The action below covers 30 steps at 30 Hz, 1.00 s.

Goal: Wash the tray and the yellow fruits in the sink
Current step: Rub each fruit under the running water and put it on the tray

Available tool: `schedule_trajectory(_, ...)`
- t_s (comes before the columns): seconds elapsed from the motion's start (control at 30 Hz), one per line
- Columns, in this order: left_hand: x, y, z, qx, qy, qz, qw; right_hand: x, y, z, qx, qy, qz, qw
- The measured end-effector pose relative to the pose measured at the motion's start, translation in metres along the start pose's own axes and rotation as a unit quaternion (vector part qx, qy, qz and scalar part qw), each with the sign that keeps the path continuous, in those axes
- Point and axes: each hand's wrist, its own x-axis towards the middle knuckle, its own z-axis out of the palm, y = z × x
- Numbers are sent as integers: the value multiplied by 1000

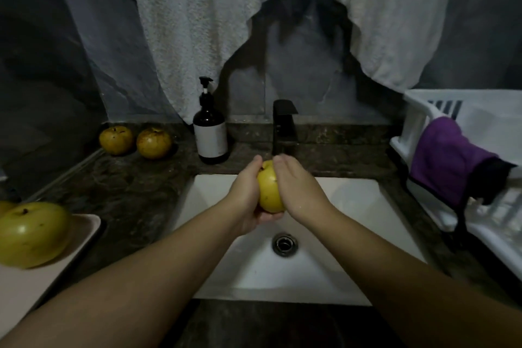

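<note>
A fruit (269, 188) is cupped in the left hand (246, 197) over the sink (347, 200), just below the tap (284, 127), its fingers curled beneath, while the right hand (296, 186) is laid flat against it, fingers together, for rubbing.

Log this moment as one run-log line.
step: washing fruit | hands: left hand cups yellow fruit, right hand rubs it | place: over sink

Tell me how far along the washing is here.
Nothing looks clearly finished. In hand: both hands, left and right, rub one fruit over the sink. Left: two fruits by the wall, fruit still on the tray, and the tray itself.
</note>
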Motion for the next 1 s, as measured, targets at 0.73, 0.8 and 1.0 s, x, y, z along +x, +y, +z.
schedule_trajectory(0.73, 16, -15, 24, -102, -83, -83, 988, 12, 36, -14, -25, 83, -101, 991)
schedule_trajectory(0.8, 14, -17, 26, -56, -70, -80, 993, 23, 35, -26, 66, 61, 19, 996)
schedule_trajectory(1.0, 17, -17, 29, -120, -87, -58, 987, 8, 43, -21, -76, 55, -157, 983)
